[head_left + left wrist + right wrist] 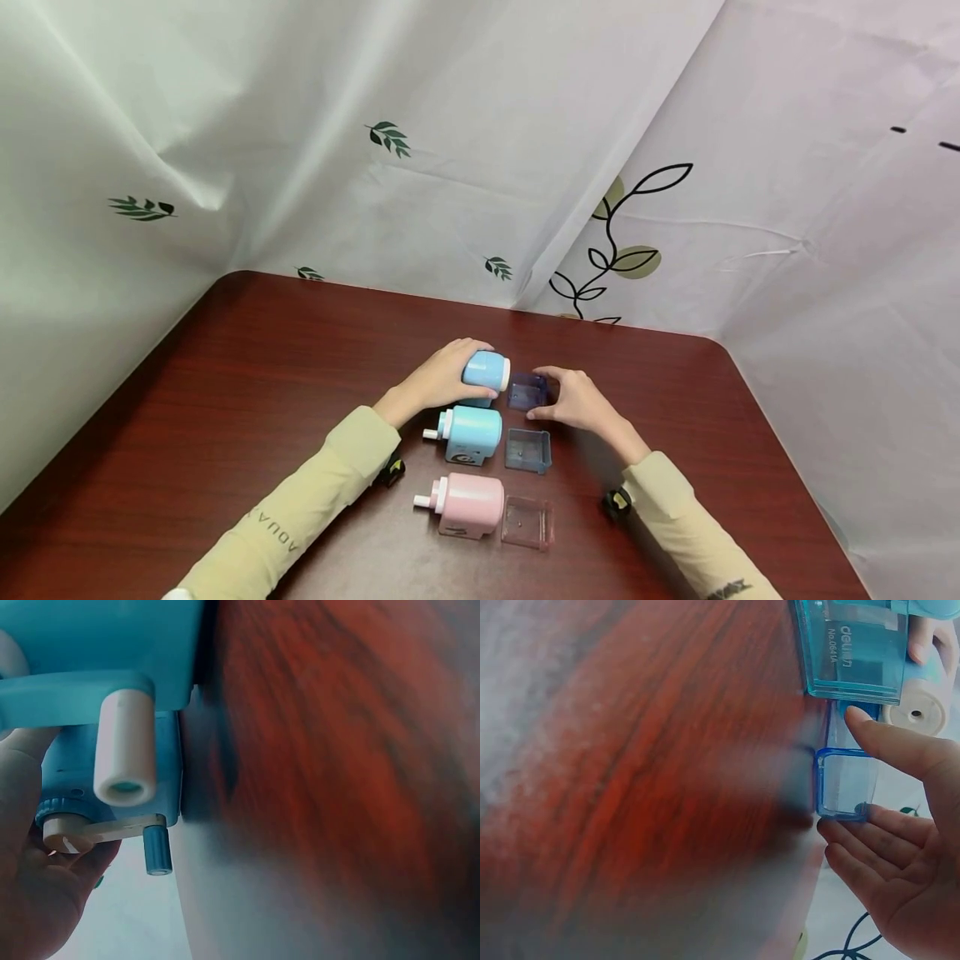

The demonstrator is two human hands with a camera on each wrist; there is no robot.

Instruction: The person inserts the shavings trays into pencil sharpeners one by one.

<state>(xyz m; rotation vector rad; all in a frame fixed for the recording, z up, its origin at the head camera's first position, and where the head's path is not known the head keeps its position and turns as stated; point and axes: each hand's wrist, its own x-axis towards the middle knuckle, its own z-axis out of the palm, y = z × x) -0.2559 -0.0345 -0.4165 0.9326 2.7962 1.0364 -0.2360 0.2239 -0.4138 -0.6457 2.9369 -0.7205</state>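
Observation:
My left hand (441, 377) grips the far blue pencil sharpener (486, 369), thumb on its near side and fingers over its far side. Its white round end faces the trays. In the left wrist view its crank handle (157, 850) points away from the table. My right hand (579, 402) is spread around the dark blue clear shavings tray (527, 392). In the right wrist view the thumb stands apart from the tray (847, 784), while fingertips are right at its opposite side. Nearest the left forearm stands a light-blue sharpener (477, 429).
A pink sharpener (472, 502) stands closest to me. Beside it lies a pink clear tray (527, 523), with a blue-grey clear tray (528, 451) farther back. The dark red tabletop (300, 358) ends at a white patterned curtain (420, 208).

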